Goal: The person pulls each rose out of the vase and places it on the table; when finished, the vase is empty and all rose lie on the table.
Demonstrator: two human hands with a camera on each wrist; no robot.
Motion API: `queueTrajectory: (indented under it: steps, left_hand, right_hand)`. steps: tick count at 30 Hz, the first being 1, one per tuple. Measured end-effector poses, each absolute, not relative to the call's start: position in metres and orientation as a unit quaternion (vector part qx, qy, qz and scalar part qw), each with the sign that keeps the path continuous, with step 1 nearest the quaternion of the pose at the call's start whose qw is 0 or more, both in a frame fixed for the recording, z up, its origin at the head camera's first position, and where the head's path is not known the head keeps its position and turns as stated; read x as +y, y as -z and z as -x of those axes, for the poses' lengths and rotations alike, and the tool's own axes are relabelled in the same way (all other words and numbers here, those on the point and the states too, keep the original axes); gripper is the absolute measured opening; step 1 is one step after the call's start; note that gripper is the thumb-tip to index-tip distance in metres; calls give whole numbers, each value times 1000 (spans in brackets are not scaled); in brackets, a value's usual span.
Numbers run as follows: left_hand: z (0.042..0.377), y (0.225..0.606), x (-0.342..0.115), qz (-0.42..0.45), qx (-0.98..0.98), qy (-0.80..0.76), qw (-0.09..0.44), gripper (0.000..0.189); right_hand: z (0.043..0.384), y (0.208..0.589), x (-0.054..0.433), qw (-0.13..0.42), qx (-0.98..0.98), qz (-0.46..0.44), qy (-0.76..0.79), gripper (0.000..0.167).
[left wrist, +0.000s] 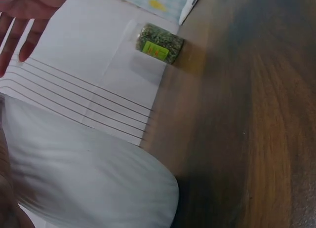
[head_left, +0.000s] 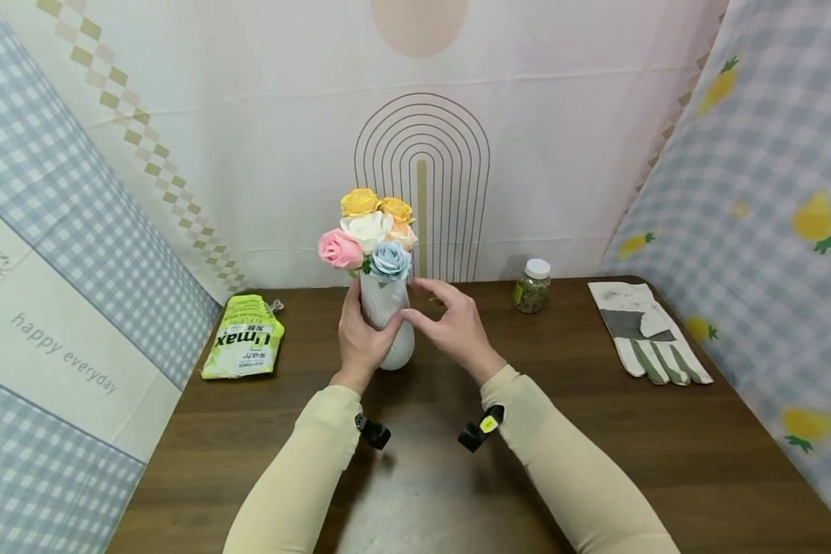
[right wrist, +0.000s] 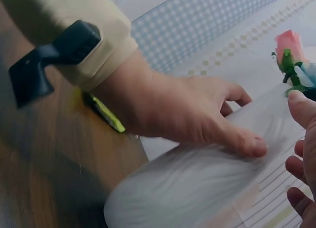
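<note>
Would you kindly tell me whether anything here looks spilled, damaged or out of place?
Nothing looks spilled or broken. The one mild oddity is the yellow-green bag left of the vase: its large lettering appears upside down in the head view.

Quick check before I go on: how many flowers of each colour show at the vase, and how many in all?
Yellow flowers: 2
White flower: 1
Peach flower: 1
Pink flower: 1
Blue flower: 1
Total visible: 6
</note>
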State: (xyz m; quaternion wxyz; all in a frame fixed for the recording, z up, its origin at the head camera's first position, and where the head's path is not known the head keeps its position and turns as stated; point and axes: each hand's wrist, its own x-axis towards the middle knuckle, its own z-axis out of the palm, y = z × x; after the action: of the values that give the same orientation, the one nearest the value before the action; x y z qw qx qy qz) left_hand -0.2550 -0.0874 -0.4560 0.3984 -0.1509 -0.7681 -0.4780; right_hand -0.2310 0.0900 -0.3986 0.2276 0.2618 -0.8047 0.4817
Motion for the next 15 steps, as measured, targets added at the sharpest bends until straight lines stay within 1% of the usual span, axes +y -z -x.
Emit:
queueTrajectory:
  steps: [3,9,15]
  left_hand:
    - [255,461,-87,143,-761,480,413,86]
    - [253,462,-84,121,-768,465,424,89]
    - [254,462,-82,119,-779,456,415,88]
  right_hand:
    - [234,400,81,235,-793,-258,-499,47]
    - [244,392,69,275,-782,-258,-497,42]
    - [252,383,64,297,-763,-248,-518,33]
